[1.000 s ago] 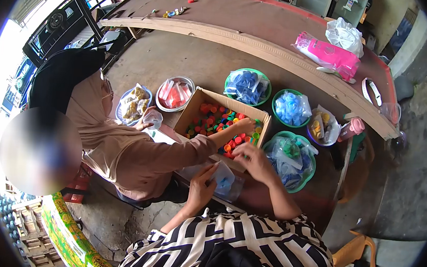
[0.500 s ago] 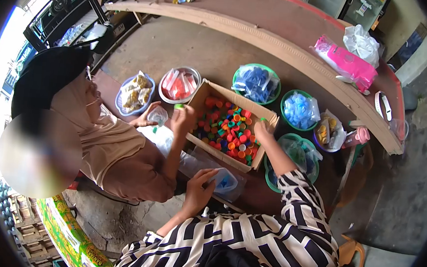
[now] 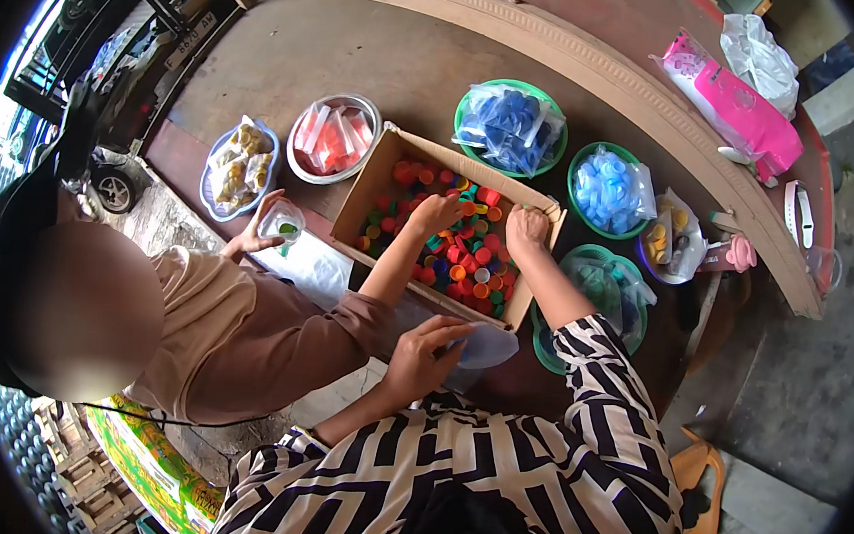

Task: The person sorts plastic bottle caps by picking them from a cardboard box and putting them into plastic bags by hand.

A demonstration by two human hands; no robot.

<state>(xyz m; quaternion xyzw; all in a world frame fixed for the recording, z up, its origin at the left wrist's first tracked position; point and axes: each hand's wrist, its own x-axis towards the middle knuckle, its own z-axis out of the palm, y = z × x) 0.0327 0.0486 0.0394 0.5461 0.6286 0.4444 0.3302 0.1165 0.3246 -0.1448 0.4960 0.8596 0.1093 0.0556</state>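
My left hand (image 3: 422,355) grips a translucent plastic tub (image 3: 489,347), tilted, just in front of the cardboard box (image 3: 352,199). The box holds many loose bottle caps (image 3: 459,262) in red, orange, green, yellow and blue. Over the right end of the box, my right hand (image 3: 527,233) has its fingers closed; what they hold is hidden. A co-worker's hand (image 3: 435,213) reaches among the caps from the left. The co-worker's other hand (image 3: 249,238) holds a clear cup (image 3: 282,223) with something green inside.
Around the box stand a basket of bagged yellow-brown caps (image 3: 206,171), a metal bowl of red ones (image 3: 293,156), green baskets with dark blue (image 3: 560,142) and light blue bags (image 3: 608,191), and another green basket (image 3: 539,346). A wooden strip (image 3: 603,65) crosses the table behind.
The co-worker's hand has moved from the box's left edge in among the caps. My left hand and tub have shifted right and the tub is tilted. My view has shifted slightly.
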